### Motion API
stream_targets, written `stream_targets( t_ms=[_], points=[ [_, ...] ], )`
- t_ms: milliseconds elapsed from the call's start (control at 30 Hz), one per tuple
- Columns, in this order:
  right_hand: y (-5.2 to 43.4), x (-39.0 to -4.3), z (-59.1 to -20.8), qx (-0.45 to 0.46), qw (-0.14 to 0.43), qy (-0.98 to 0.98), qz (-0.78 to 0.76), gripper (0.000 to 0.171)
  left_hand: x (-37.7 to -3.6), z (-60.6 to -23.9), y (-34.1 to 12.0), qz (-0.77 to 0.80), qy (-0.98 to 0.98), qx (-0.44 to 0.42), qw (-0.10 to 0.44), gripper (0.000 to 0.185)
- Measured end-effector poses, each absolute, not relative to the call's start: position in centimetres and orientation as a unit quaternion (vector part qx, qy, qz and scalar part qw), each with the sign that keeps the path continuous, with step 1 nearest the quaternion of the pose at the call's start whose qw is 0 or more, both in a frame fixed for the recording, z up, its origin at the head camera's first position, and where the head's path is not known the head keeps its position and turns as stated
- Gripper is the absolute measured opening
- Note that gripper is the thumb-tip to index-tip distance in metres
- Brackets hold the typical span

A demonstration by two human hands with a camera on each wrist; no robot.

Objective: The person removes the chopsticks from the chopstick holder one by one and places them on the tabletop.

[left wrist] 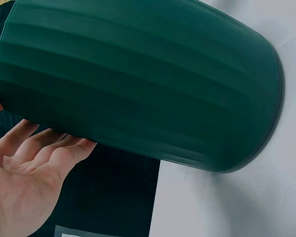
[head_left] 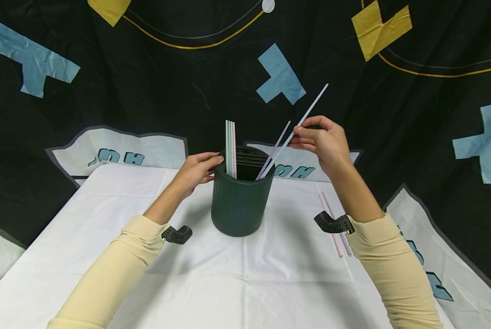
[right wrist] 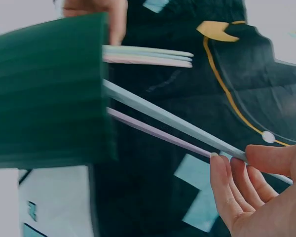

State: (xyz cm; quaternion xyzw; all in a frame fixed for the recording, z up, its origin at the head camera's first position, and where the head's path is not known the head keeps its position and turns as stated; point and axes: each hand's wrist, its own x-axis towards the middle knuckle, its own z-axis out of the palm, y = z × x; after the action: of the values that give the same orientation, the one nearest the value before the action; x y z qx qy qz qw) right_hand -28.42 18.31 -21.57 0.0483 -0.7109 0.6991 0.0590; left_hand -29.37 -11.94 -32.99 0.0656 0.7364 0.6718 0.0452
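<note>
A dark green ribbed bin [head_left: 239, 208] stands on the white tablecloth, with slots at the back of its opening. My left hand [head_left: 199, 171] holds it at the left of the rim, thumb at the top edge and fingers along the side [left wrist: 34, 163]. My right hand [head_left: 321, 139] pinches a pale blue straw [right wrist: 172, 116] between thumb and fingertips; its lower end is inside the bin's right side. A lilac straw [head_left: 276, 147] leans beside it, close to my fingertips. Several pastel straws [head_left: 231, 148] stand bunched at the bin's left.
Two more straws, a pink one [head_left: 335, 240] and a lilac one [head_left: 346, 244], lie on the tablecloth [head_left: 245, 288] under my right wrist. Behind the table hangs a black cloth [head_left: 159, 87] with blue and yellow tape patches.
</note>
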Motion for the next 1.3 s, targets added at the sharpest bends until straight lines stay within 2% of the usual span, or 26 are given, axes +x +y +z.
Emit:
stream_targets(
  t_ms=[200, 400, 633, 933, 1300],
  points=[
    [19.9, -28.0, -19.6, 0.050, 0.076, -0.691, 0.717, 0.020, -29.4, -33.0, -11.9, 0.672, 0.736, 0.069, 0.047, 0.049],
    [21.6, -27.9, -20.4, 0.033, 0.076, -0.708, 0.701, 0.019, -29.5, -33.2, -12.0, 0.673, 0.735, 0.068, 0.045, 0.048],
    [23.7, -28.7, -23.4, 0.004, 0.062, -0.741, 0.669, 0.019, -29.7, -33.4, -12.0, 0.669, 0.739, 0.065, 0.044, 0.048],
    [27.0, -29.8, -27.5, -0.060, 0.049, -0.816, 0.572, 0.040, -29.6, -33.3, -12.0, 0.669, 0.739, 0.069, 0.038, 0.048],
    [31.0, -31.2, -33.8, -0.071, -0.003, -0.859, 0.507, 0.042, -29.7, -33.4, -11.9, 0.672, 0.736, 0.071, 0.039, 0.047]
  ],
)
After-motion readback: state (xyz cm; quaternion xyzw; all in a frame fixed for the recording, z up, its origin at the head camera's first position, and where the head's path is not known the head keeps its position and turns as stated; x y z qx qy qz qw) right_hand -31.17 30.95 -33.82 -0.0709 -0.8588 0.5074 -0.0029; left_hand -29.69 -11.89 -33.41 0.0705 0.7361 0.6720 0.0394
